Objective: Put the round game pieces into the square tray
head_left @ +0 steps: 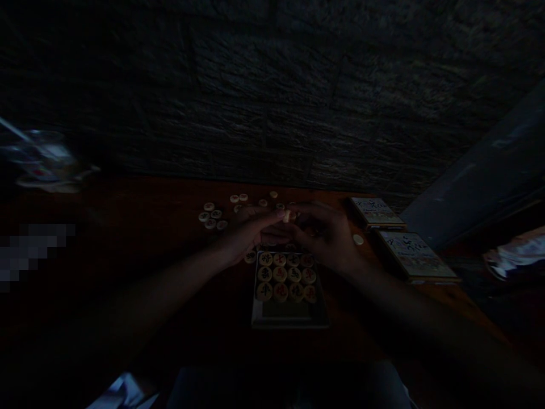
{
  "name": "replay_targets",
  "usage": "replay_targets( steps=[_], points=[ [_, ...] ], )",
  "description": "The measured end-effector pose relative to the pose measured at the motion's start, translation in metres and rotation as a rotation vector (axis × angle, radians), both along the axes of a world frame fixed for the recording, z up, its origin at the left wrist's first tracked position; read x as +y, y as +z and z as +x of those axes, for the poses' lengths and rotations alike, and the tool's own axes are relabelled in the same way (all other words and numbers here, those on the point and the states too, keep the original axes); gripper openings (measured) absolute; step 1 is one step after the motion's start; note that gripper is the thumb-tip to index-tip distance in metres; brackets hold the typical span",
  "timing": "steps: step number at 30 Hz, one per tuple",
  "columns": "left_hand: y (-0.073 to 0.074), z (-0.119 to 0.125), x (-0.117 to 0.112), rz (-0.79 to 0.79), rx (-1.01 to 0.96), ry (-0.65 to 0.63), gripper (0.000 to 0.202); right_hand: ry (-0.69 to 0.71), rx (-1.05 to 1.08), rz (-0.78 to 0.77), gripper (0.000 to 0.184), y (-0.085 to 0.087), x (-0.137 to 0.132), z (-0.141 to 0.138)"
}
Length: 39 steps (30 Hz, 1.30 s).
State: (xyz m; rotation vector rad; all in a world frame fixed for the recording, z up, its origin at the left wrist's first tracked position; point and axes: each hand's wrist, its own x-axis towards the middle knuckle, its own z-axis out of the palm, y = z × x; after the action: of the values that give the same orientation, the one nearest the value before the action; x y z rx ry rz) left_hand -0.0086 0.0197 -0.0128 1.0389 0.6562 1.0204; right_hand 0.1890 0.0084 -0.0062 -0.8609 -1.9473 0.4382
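Note:
The scene is very dim. A flat box tray (289, 318) lies on the dark wooden table (149, 227), with several round pale game pieces (286, 276) bearing red or black characters set in rows. Above its far end, my left hand (255, 230) and my right hand (327, 233) meet, fingers curled. Both pinch a single pale piece (286, 216) held on edge between the fingertips. More loose pieces (213, 217) lie scattered beyond the hands.
Two printed box parts (411, 255) lie to the right, with one stray piece (358, 240) beside them. A dark brick-like wall (272, 102) rises behind the table. A clear plastic item (42, 159) sits far left, a crumpled wrapper (515, 255) far right.

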Motion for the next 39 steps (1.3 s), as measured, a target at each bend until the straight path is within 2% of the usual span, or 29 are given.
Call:
replay_targets(
  steps=[7, 22, 28, 32, 39],
  points=[
    [0.0, 0.0008, -0.0004, 0.032, 0.031, 0.004, 0.025, 0.029, 0.032, -0.072, 0.034, 0.0022, -0.0014, -0.001],
    [0.0007, -0.0012, -0.0003, 0.048, 0.103, -0.017, 0.028, 0.034, -0.021, 0.004, 0.031, 0.0032, -0.0026, -0.0011],
    [0.0001, -0.0022, 0.0, 0.101, 0.089, -0.028, 0.026, 0.024, -0.008, -0.051, 0.031, 0.0026, -0.0018, -0.0013],
    [0.0001, -0.0025, 0.0, 0.11, 0.068, -0.055, 0.026, 0.037, -0.012, -0.023, 0.03, 0.0034, -0.0024, -0.0022],
    [0.0017, -0.0019, -0.0007, 0.116, 0.086, -0.023, 0.024, 0.063, 0.004, -0.021, 0.033, 0.0051, -0.0037, -0.0033]
  ],
)
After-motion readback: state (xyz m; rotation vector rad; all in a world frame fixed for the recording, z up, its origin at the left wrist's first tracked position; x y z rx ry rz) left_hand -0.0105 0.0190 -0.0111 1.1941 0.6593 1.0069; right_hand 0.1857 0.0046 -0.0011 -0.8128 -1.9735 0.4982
